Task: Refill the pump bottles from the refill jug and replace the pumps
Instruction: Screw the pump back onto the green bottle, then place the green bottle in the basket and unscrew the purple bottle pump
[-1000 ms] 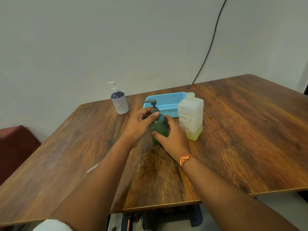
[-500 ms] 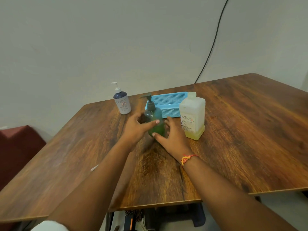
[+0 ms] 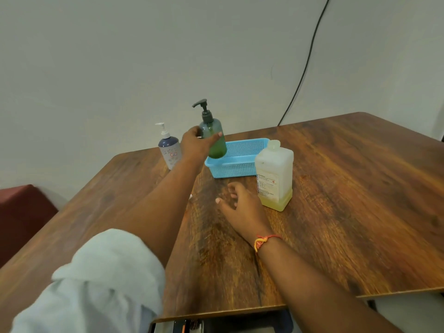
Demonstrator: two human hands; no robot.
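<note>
Two pump bottles, one jug, one basket, two hands. The blue mesh basket [image 3: 237,162] sits on a brown wood-grain table [image 3: 348,200] that stands against a plain pale wall [image 3: 144,56]. A black cable [image 3: 305,68] runs down the wall behind the basket's right side. A dark red seat [image 3: 21,212] shows far to its left, below the table edge.

The green bottle [image 3: 213,140] is held off the table over the basket's left end, leaning slightly, with its dark pump [image 3: 203,109] on. Green liquid fills its lower part. The left hand [image 3: 194,146], its arm in a pale rolled sleeve [image 3: 101,284], grips this bottle round the body, thumb across the front and fingers wrapped behind.

The second bottle [image 3: 169,150], blue-topped with a white pump, stands on the table just left of the basket. The jug [image 3: 275,174], capped, with a low layer of yellowish liquid, stands just in front of the basket's right end.

The right hand [image 3: 242,205] is in front of the basket, just beside the jug, with its fingers loosely spread and holding nothing. Whether it touches the table cannot be told. An orange thread band [image 3: 264,240] circles its wrist.
</note>
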